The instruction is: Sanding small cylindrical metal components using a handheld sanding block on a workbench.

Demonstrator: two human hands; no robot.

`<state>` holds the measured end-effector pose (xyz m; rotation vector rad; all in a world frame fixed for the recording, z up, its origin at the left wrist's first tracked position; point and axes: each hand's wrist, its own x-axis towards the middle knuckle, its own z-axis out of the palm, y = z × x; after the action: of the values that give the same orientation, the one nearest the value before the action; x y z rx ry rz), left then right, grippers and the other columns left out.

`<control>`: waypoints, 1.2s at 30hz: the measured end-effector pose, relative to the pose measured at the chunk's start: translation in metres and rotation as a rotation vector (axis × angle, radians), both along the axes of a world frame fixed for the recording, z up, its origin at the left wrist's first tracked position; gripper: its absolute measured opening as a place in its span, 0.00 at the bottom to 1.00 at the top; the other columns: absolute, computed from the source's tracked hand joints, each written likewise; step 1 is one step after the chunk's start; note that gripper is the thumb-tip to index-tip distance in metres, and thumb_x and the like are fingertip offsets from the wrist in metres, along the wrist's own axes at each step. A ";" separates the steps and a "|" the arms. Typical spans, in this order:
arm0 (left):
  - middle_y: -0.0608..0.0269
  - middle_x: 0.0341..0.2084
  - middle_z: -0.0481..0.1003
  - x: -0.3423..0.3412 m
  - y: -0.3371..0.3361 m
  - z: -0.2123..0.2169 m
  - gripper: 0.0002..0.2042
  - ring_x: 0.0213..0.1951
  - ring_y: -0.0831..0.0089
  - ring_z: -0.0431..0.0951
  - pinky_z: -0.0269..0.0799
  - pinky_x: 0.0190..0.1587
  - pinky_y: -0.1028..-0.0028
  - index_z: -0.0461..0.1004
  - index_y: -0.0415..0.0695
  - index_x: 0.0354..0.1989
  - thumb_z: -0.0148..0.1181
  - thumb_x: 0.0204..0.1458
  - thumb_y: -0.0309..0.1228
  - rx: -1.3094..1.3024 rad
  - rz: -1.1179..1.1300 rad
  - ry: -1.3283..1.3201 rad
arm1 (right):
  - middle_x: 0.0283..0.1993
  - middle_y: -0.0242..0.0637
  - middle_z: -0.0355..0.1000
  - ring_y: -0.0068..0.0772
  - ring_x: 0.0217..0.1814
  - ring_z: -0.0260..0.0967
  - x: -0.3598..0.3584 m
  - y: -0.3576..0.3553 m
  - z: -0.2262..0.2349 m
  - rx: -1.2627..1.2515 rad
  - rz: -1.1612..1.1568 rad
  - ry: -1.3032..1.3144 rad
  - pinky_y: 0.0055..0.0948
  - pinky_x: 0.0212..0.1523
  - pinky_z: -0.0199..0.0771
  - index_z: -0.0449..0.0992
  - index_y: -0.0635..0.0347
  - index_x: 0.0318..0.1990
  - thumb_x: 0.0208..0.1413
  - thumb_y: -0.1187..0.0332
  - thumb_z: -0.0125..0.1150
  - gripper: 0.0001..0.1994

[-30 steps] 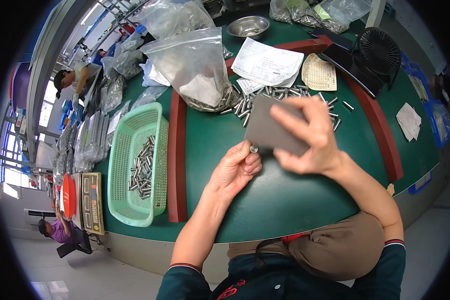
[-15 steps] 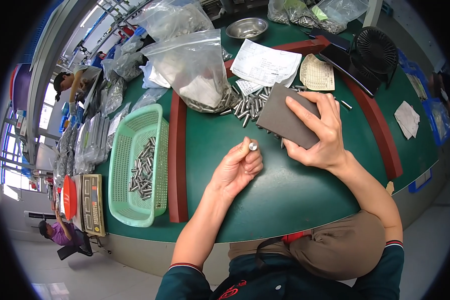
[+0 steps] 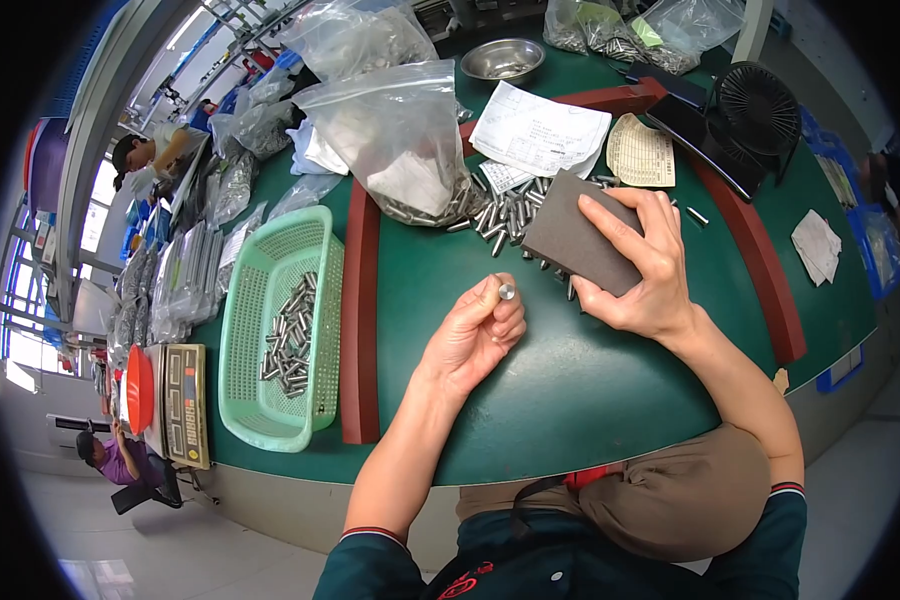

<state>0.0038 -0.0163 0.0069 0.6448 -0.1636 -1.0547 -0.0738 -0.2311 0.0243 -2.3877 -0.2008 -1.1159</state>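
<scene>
Between the thumb and curled fingers of my left hand (image 3: 478, 335) is a short metal pin (image 3: 507, 292), its round shiny end turned up. My right hand (image 3: 652, 265) grips a dark grey-brown rectangular block (image 3: 585, 232), thumb at the near edge and fingers across its top. The block is tilted over part of a heap of loose metal pins (image 3: 510, 212) and hides some of them. A gap of bare green table separates the two hands. To the left, a light green plastic basket (image 3: 238, 370) holds many similar pins (image 3: 290, 340).
Red-brown wooden strips (image 3: 360, 330) border the green work area. Beyond the heap stand a bulging clear bag (image 3: 395, 130), papers (image 3: 540, 125) and a metal bowl (image 3: 502, 62). A black fan (image 3: 757, 108) and phone (image 3: 705, 145) lie right. A scale (image 3: 184, 405) is left; two people are farther off.
Both hands keep nearly the same pose and hold the same things. The view has shifted slightly, and a person in the left background has moved an arm.
</scene>
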 end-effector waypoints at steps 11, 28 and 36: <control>0.70 0.27 0.71 -0.017 -0.022 0.032 0.08 0.31 0.81 0.73 0.75 0.39 0.78 0.69 0.42 0.38 0.60 0.59 0.33 0.376 0.315 0.075 | 0.50 0.48 0.69 0.42 0.41 0.67 -0.016 0.019 0.010 -0.146 0.328 -0.036 0.40 0.43 0.61 0.77 0.57 0.51 0.26 0.60 0.68 0.34; 0.70 0.30 0.74 0.006 0.008 -0.012 0.10 0.33 0.83 0.74 0.74 0.42 0.78 0.74 0.42 0.43 0.60 0.59 0.33 0.017 0.158 -0.291 | 0.47 0.49 0.69 0.46 0.46 0.66 -0.002 0.009 -0.002 0.033 0.015 0.115 0.40 0.49 0.63 0.76 0.64 0.52 0.28 0.64 0.69 0.34; 0.68 0.32 0.75 -0.008 -0.010 0.003 0.05 0.34 0.81 0.75 0.73 0.40 0.79 0.72 0.44 0.40 0.59 0.59 0.29 0.222 0.334 -0.191 | 0.48 0.48 0.70 0.41 0.41 0.66 -0.008 0.021 0.008 -0.029 0.322 -0.031 0.38 0.45 0.60 0.77 0.59 0.51 0.27 0.61 0.68 0.34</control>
<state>-0.0047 -0.0260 0.0101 0.9395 -0.1004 -0.6932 -0.0820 -0.2100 0.0319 -2.2596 -0.5926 -1.0021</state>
